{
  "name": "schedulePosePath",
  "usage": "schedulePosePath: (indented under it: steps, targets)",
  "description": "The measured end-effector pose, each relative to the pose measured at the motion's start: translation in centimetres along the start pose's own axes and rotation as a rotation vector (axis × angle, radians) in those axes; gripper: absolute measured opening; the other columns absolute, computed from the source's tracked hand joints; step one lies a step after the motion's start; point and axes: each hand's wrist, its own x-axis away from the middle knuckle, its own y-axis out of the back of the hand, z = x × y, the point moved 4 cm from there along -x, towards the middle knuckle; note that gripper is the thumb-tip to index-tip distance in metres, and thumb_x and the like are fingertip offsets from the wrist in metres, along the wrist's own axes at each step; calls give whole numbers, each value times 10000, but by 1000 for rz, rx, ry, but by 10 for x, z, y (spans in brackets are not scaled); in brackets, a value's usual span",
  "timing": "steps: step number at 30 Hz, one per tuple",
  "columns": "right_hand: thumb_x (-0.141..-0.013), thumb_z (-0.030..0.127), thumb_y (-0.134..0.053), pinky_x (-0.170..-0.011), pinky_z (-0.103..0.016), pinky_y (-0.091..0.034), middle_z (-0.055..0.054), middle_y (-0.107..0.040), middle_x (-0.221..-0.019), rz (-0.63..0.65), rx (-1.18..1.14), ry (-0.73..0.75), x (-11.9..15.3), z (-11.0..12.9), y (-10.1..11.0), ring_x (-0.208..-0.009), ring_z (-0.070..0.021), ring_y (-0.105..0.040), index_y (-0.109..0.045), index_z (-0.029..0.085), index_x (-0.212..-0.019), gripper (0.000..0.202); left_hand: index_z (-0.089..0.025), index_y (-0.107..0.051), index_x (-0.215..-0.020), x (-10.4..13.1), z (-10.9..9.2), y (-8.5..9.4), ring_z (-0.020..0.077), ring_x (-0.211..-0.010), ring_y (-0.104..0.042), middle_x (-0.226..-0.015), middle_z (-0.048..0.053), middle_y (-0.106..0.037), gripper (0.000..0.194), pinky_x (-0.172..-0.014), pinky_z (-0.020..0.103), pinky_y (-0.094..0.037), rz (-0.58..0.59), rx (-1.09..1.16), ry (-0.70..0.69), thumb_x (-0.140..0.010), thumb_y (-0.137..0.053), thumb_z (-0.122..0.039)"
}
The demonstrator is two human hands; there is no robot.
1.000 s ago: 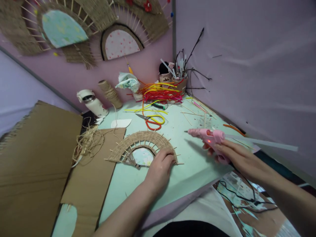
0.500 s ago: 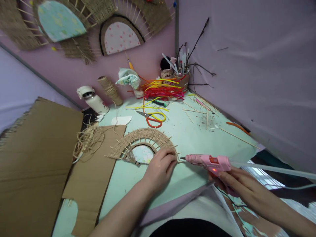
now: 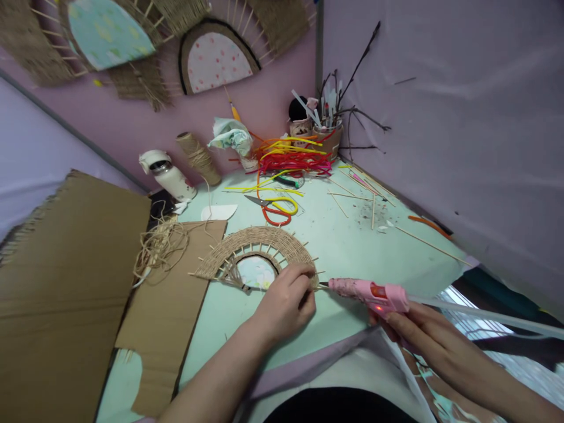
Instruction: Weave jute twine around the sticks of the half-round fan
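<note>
On the mint bench (image 3: 352,247) my left hand (image 3: 286,302) pinches the weave's (image 3: 259,244) near right edge; it seems light, springy, fragile. My right hand (image 3: 423,338) clasps the glue gun (image 3: 370,292), nozzle there.

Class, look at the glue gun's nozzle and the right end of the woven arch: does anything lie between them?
Nothing visible does. The glue gun in the right hand has its nozzle tip right at the woven arch, at its right end. The left hand presses on that end, its fingers beside the tip, not across it.
</note>
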Motion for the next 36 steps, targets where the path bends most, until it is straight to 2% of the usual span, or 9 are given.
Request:
schedulePosePath:
  steps: [7, 11, 15, 18, 22, 25, 28, 32, 36]
  targets:
    - [-900, 525, -383, -583, -259, -485, -28, -606, -631, -14, 22, 26, 8, -7, -3, -584, -166, -567, -625, 192, -740, 441, -176, -532, -785, -2, -3, 1, 205, -1020, -559, -1030, 117, -620, 105, -883, 367, -486, 57, 9, -63, -780, -498, -76]
    - [-907, 511, -378, -646, -279, -504, -47, -645, -715, -37, 63, 53, 12, -12, -7, -680, -190, -609, -623, 193, -831, 409, -180, -548, -803, -2, -2, 0, 205, -1018, -565, -983, 107, -637, 115, -895, 386, -484, 46, 32, -74, -793, -491, -81]
    - [-904, 511, -377, -683, -312, -517, -70, -672, -793, -59, 104, 87, 13, -13, -10, -740, -214, -630, -617, 191, -838, 405, -178, -559, -807, 0, 1, -1, 204, -1029, -564, -996, 106, -638, 112, -900, 387, -481, 40, 43, -64, -792, -495, -87]
    - [-912, 501, -354, -676, -329, -526, -76, -672, -768, -53, 138, 102, 13, -10, -13, -721, -220, -633, -617, 187, -833, 417, -180, -564, -803, 1, 2, -1, 205, -1035, -564, -1010, 103, -636, 111, -898, 390, -482, 39, 49, -52, -788, -499, -91]
    - [-912, 479, -367, -758, -355, -529, -99, -679, -849, -63, 158, 179, 13, -1, -15, -827, -241, -639, -611, 182, -863, 388, -177, -558, -793, 1, 1, 0, 203, -1037, -566, -1001, 102, -636, 105, -899, 376, -480, 34, 55, -52, -790, -497, -91]
    - [-911, 473, -369, -756, -354, -532, -76, -642, -705, -100, 175, 198, 13, 0, -14, -800, -243, -636, -577, 197, -726, 392, -176, -552, -791, 1, 1, 0, 201, -1024, -571, -991, 100, -636, 110, -892, 374, -481, 29, 62, -62, -792, -488, -86]
    - [-908, 481, -371, -685, -330, -536, -38, -546, -544, -133, 184, 201, 13, -1, -14, -702, -230, -622, -511, 214, -613, 421, -176, -550, -794, 0, 1, 0, 200, -1018, -571, -990, 100, -634, 113, -892, 374, -479, 34, 64, -66, -789, -485, -83]
    - [-912, 490, -361, -609, -300, -525, -30, -560, -562, -122, 185, 216, 13, 0, -14, -625, -205, -600, -576, 201, -718, 409, -178, -547, -794, 1, 1, 0, 198, -1023, -565, -995, 99, -633, 110, -897, 368, -477, 37, 67, -58, -787, -488, -85]
    - [-911, 509, -347, -590, -296, -521, -26, -557, -549, -122, 188, 228, 14, 2, -13, -594, -199, -591, -588, 200, -724, 435, -184, -548, -797, 1, 1, 0, 201, -1028, -565, -999, 96, -634, 113, -896, 376, -478, 38, 66, -54, -789, -486, -89]
